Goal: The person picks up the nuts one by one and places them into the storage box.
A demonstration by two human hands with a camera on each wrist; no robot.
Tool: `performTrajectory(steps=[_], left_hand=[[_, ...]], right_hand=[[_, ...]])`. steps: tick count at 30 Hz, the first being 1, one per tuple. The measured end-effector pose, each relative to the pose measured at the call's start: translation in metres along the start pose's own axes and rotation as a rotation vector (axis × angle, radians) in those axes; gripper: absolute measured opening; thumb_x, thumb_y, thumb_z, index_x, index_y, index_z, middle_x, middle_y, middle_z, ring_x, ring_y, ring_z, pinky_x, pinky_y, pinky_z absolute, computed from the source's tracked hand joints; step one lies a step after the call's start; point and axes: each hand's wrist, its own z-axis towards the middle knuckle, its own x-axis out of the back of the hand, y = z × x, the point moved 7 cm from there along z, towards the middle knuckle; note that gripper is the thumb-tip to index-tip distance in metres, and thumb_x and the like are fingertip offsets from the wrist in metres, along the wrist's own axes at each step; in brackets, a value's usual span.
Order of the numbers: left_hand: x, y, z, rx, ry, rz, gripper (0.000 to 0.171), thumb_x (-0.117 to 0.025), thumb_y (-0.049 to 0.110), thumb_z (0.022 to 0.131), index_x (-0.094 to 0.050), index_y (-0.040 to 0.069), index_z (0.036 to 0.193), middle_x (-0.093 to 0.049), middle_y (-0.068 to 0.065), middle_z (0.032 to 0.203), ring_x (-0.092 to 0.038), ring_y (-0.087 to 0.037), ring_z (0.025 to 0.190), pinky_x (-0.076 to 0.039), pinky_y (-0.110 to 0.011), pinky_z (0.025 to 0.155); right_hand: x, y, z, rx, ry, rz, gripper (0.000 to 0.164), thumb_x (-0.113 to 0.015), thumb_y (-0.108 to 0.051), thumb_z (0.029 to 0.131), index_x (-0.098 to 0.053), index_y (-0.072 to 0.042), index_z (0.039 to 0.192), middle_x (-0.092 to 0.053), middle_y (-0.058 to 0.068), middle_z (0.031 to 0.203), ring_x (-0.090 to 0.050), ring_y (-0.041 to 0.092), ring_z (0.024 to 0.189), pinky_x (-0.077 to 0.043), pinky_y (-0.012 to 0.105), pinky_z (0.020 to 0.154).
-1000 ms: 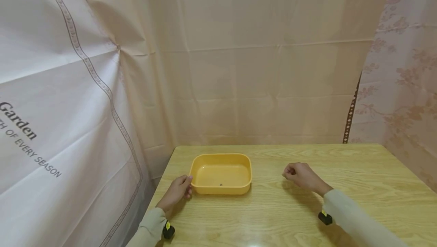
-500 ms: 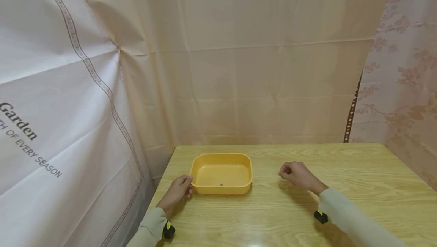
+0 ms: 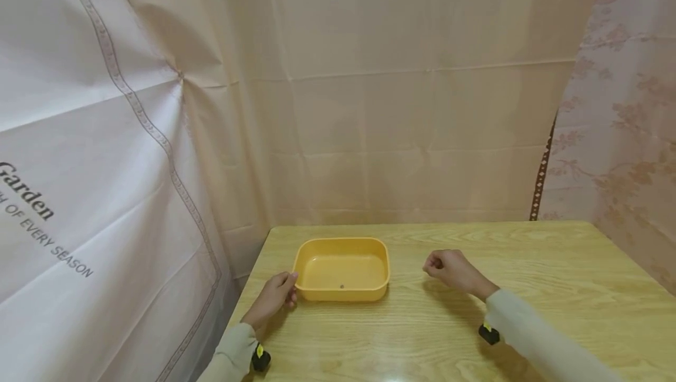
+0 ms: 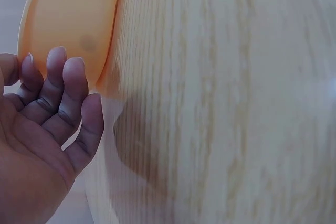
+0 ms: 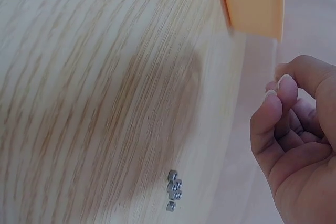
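A yellow rectangular plastic tray (image 3: 345, 294) stands on the wooden table, left of the middle. My left hand (image 3: 271, 297) pinches its left rim; in the left wrist view, the curled fingers (image 4: 73, 85) lie against the tray's end wall (image 4: 73, 19). A tiny dark metal piece (image 3: 342, 286) lies inside, near the front wall. Right of the tray, my right hand (image 3: 455, 270) hovers over the table with curled fingers, thumb and fingertips together; I cannot tell whether they pinch something small. In the right wrist view, several small metal nuts (image 5: 174, 188) lie clustered on the table beside this hand.
The light wood-grain table (image 3: 422, 335) ends at a straight back edge. Behind it hangs a beige cloth (image 3: 396, 135); a printed white cloth (image 3: 105, 194) hangs at the left and a floral one (image 3: 628, 135) at the right. Each wrist wears a small black device (image 3: 489, 334).
My right hand has moved a little left toward the tray, fingers still curled. My left hand and the tray have stayed in place.
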Motion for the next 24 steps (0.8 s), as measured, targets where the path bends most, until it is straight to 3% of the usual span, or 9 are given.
performTrajectory(steps=[24], left_hand=[[0.000,0.000,-0.003,-0.006,-0.006,-0.018,0.048,-0.049,0.043,0.109,-0.055,-0.002,0.095,-0.059,-0.010,0.080,-0.058,-0.019,0.069,-0.054,-0.028,0.061]], right_hand=[[-0.009,-0.013,0.011,0.021,-0.005,0.017,0.013,-0.064,-0.011,0.103,-0.069,0.001,0.100,-0.069,0.010,0.083,-0.052,0.007,0.056,-0.047,0.024,0.048]])
